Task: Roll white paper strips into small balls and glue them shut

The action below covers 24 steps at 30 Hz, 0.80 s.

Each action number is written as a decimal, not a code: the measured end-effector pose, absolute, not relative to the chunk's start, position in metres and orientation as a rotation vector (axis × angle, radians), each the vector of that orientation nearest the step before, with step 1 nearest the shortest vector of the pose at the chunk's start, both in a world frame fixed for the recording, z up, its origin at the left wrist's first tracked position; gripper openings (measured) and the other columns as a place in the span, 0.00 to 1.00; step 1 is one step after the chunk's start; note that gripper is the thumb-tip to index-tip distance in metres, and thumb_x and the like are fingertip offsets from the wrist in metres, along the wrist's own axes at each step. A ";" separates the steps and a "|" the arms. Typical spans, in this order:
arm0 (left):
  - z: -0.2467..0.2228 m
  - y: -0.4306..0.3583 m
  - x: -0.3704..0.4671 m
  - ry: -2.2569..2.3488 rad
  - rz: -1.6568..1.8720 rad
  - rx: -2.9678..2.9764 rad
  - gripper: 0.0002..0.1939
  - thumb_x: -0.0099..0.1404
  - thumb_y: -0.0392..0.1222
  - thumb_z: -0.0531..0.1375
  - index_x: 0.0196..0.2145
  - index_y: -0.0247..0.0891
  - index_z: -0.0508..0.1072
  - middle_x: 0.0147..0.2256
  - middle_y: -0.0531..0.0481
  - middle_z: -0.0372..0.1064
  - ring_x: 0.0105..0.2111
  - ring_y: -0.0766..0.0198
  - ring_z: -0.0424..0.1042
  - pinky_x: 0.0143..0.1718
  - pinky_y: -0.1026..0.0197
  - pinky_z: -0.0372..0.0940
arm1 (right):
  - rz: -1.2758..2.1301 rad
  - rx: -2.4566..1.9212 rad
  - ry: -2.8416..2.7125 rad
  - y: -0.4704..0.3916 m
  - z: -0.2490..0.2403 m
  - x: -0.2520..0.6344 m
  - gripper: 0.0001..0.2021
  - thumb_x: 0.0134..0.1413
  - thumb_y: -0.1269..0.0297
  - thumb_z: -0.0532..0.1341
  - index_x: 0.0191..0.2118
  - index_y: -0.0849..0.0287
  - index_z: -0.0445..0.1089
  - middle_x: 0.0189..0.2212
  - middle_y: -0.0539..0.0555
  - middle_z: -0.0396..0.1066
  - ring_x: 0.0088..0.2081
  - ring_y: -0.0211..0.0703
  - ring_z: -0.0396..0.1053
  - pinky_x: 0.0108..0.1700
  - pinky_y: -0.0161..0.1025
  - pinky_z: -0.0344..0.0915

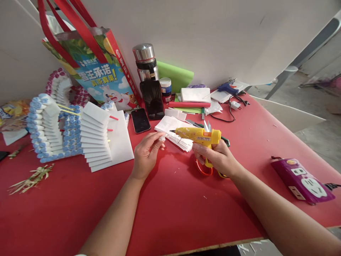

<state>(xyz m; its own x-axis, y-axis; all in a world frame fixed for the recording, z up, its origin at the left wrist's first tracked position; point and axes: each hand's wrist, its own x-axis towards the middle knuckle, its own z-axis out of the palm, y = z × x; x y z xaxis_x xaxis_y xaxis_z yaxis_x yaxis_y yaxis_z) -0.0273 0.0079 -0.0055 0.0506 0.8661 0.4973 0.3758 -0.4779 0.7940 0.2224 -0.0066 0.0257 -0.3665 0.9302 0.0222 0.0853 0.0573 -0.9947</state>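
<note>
A craft workspace: red table (165, 213), yellow glue gun (195, 134), stepped white model (95, 144).

Open across near red tabletop (165, 217) between left forearm (114, 217) and right forearm (274, 202). Passable also from right forearm over to purple power strip (302, 179). Tight between left hand (146, 154), pinching small white piece (162, 138), and nozzle of yellow glue gun (197, 134) in right hand (217, 156). Blocked beneath right hand by red ring handle (205, 175). Crowded behind: paper stack (169, 124), flat phone (140, 121), upright phone (152, 99), steel flask (145, 57). Blocked left by folded white cards (94, 142). Back right obstructed by blue glue gun (227, 89), trailing cable (231, 113).
</note>
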 end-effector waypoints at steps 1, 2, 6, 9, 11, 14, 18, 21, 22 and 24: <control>-0.006 0.008 -0.027 1.242 1.429 1.895 0.13 0.71 0.39 0.60 0.51 0.44 0.77 0.46 0.49 0.75 0.31 0.70 0.75 0.40 0.62 0.73 | 1.409 -1.050 -1.580 -0.007 0.026 0.222 0.23 0.65 0.51 0.60 0.21 0.59 0.63 0.18 0.49 0.62 0.22 0.36 0.60 0.27 0.38 0.57; -0.006 0.007 -0.028 1.242 1.435 1.903 0.13 0.71 0.39 0.60 0.51 0.44 0.77 0.46 0.49 0.75 0.31 0.70 0.75 0.40 0.62 0.73 | 1.418 -1.048 -1.592 -0.007 0.026 0.222 0.23 0.65 0.51 0.60 0.21 0.59 0.63 0.18 0.49 0.62 0.22 0.36 0.60 0.27 0.38 0.57; -0.006 0.006 -0.027 1.242 1.457 1.872 0.14 0.71 0.39 0.61 0.52 0.44 0.77 0.44 0.49 0.75 0.31 0.69 0.74 0.40 0.62 0.73 | 1.447 -1.050 -1.643 -0.007 0.023 0.221 0.24 0.65 0.49 0.59 0.22 0.59 0.63 0.18 0.50 0.63 0.22 0.36 0.60 0.27 0.38 0.58; -0.004 0.006 -0.026 1.241 1.454 1.823 0.13 0.70 0.41 0.61 0.51 0.43 0.78 0.42 0.49 0.76 0.30 0.69 0.74 0.39 0.62 0.73 | 1.436 -1.085 -1.666 -0.008 0.022 0.220 0.24 0.64 0.48 0.59 0.22 0.59 0.63 0.18 0.50 0.64 0.22 0.36 0.60 0.28 0.38 0.58; -0.003 0.006 -0.025 1.240 1.440 1.803 0.12 0.70 0.42 0.61 0.50 0.43 0.78 0.40 0.49 0.76 0.30 0.69 0.74 0.39 0.62 0.72 | 1.429 -1.090 -1.669 -0.008 0.022 0.220 0.24 0.64 0.47 0.59 0.22 0.59 0.63 0.18 0.50 0.63 0.22 0.36 0.60 0.28 0.38 0.58; -0.001 0.005 -0.023 1.234 1.393 1.753 0.13 0.70 0.43 0.61 0.50 0.42 0.78 0.36 0.50 0.76 0.30 0.67 0.75 0.40 0.61 0.72 | 1.435 -1.093 -1.658 -0.009 0.024 0.219 0.24 0.64 0.47 0.59 0.22 0.59 0.63 0.18 0.50 0.63 0.22 0.36 0.60 0.28 0.37 0.58; 0.001 0.004 -0.021 1.175 1.340 1.573 0.13 0.69 0.45 0.62 0.49 0.41 0.79 0.31 0.51 0.75 0.29 0.65 0.75 0.40 0.59 0.72 | 1.412 -1.109 -1.671 -0.011 0.026 0.219 0.24 0.64 0.47 0.59 0.23 0.59 0.63 0.18 0.50 0.64 0.22 0.36 0.60 0.27 0.37 0.58; -0.003 0.005 -0.020 1.100 1.356 1.424 0.14 0.67 0.45 0.64 0.48 0.40 0.79 0.30 0.51 0.75 0.28 0.63 0.75 0.38 0.57 0.72 | 1.389 -1.126 -1.688 -0.011 0.026 0.219 0.24 0.64 0.47 0.59 0.23 0.59 0.64 0.18 0.50 0.64 0.22 0.36 0.60 0.26 0.37 0.57; -0.004 0.005 -0.021 1.073 1.363 1.384 0.14 0.66 0.45 0.65 0.49 0.40 0.79 0.30 0.51 0.75 0.29 0.63 0.75 0.38 0.56 0.72 | 1.386 -1.129 -1.689 -0.012 0.026 0.219 0.24 0.64 0.47 0.59 0.23 0.59 0.64 0.18 0.50 0.64 0.21 0.36 0.60 0.26 0.37 0.57; -0.006 0.007 -0.021 1.008 1.361 1.317 0.14 0.66 0.44 0.65 0.49 0.40 0.79 0.29 0.50 0.75 0.29 0.62 0.75 0.39 0.55 0.72 | 1.381 -1.126 -1.691 -0.012 0.026 0.220 0.23 0.64 0.48 0.59 0.23 0.59 0.64 0.18 0.50 0.64 0.21 0.36 0.60 0.26 0.37 0.57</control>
